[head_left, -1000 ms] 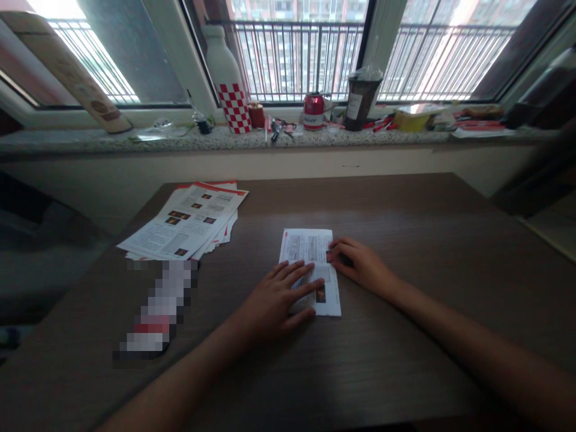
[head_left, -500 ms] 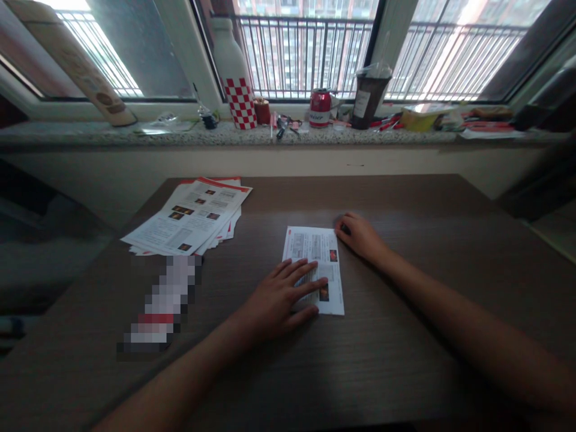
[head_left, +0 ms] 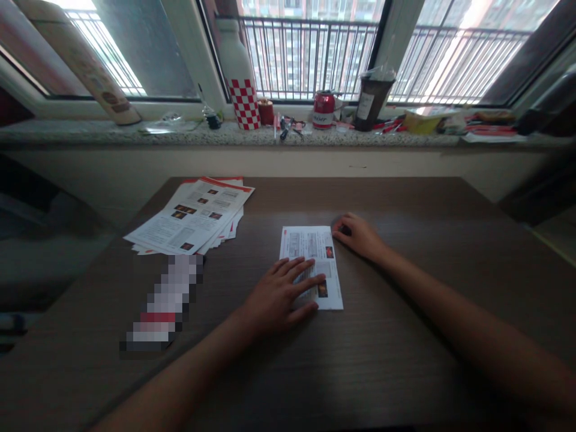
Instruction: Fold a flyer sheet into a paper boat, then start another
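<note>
A folded printed leaflet [head_left: 309, 246] lies in the middle of the dark wooden table [head_left: 405, 204]. My left hand [head_left: 279, 294] lies flat on its lower half with the fingers spread, pressing it down. My right hand [head_left: 357, 235] rests at the leaflet's upper right corner, fingers curled with the fingertips on the paper's edge; nothing shows inside it.
A stack of unfolded leaflets [head_left: 193, 216] lies at the table's far left, with a blurred-out object [head_left: 164, 303] below it. The stone windowsill [head_left: 135, 133] behind carries a checkered bottle [head_left: 240, 84], a red can [head_left: 323, 110], a dark cup [head_left: 369, 101] and small clutter.
My right hand slid from the middle of the leaflet's right edge up to its top right corner. My left hand stayed pressed on the paper.
</note>
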Tool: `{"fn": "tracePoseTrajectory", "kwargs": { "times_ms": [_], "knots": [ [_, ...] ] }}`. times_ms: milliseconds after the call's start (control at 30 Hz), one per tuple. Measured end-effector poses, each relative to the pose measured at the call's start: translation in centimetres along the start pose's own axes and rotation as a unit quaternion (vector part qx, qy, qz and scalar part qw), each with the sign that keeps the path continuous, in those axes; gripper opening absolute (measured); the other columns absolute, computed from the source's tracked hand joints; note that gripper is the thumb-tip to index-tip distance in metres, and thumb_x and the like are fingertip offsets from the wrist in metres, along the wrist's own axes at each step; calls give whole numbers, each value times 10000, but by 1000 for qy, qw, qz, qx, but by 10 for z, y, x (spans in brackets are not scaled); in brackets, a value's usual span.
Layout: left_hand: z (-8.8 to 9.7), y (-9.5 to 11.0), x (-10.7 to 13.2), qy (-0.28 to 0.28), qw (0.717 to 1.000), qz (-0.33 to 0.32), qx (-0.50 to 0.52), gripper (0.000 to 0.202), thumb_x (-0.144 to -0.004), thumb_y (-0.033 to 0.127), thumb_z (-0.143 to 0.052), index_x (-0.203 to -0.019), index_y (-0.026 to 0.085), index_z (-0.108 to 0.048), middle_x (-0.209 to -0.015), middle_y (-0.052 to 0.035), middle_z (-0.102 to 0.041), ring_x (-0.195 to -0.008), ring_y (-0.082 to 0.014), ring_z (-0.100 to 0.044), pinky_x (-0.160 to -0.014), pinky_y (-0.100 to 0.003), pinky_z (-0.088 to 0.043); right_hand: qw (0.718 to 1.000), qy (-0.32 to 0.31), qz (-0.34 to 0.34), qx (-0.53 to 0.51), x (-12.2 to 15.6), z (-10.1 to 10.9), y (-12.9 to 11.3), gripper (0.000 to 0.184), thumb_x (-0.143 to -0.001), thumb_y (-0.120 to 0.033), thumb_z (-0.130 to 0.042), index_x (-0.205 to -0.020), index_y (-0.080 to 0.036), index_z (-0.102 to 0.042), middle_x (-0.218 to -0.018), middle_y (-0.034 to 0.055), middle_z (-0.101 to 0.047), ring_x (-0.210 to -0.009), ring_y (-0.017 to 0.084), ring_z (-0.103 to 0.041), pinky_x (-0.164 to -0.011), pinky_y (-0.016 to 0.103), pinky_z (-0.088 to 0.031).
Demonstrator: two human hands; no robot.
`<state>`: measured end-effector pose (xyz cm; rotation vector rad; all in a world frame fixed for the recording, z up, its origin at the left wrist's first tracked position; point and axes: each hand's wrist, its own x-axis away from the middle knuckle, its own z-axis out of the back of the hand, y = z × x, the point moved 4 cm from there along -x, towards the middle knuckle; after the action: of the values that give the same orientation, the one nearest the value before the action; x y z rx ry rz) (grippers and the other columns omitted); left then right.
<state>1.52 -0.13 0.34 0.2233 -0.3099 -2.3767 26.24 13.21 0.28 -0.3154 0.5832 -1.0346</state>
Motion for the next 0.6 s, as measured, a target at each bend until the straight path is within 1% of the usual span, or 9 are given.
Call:
{"fn": "tracePoseTrajectory", "kwargs": {
  "times_ms": [100, 200, 367, 500, 600],
  "knots": [
    [1, 0, -1, -3, 1000, 2, -2, 590, -1050, 557, -557, -1601, 416, -398, -1709, -21, -344, -1564, -309, -325, -1262, -571, -263, 1000, -7, 2, -1, 1, -4, -3, 42, -928, -217, -711, -892, -197, -707, -961, 59, -660, -873, 208, -618, -805, 324, -470],
    [1, 0, -1, -3, 1000, 2, 1, 587, -1048, 550, -564, -1597, 418, -403, -1710, -15, -340, -1563, -313, -326, -1266, -570, -254, 1000, -12, 0, 1, -1, -7, -1, 39, -922, -204, -717, -886, -192, -708, -961, 64, -658, -876, 210, -618, -817, 333, -475],
    [0, -1, 0, 9, 1000, 0, 10, 587, -1050, 554, -560, -1598, 419, -402, -1709, -14, -342, -1560, -314, -331, -1267, -569, -255, 999, -46, 20, -1, -2, -6, -2, 54, -908, -191, -738, -862, -189, -710, -990, 69, -663, -912, 214, -635, -860, 345, -481],
    [-1, -1, 1, 15, 1000, -2, 23, 597, -1045, 540, -575, -1602, 420, -399, -1711, -11, -339, -1559, -318, -334, -1272, -564, -246, 997, -71, 38, -4, 8, -2, -13, 77, -916, -191, -732, -844, -189, -704, -980, 68, -656, -889, 209, -633, -826, 336, -484],
    [-1, 0, 1, 15, 1000, 1, 25, 596, -1046, 536, -577, -1602, 418, -399, -1714, -8, -333, -1562, -318, -326, -1273, -568, -243, 995, -89, 51, -9, 22, 0, -24, 120, -945, -253, -732, -843, -198, -702, -967, 61, -661, -894, 213, -632, -805, 333, -480]
  ]
}}
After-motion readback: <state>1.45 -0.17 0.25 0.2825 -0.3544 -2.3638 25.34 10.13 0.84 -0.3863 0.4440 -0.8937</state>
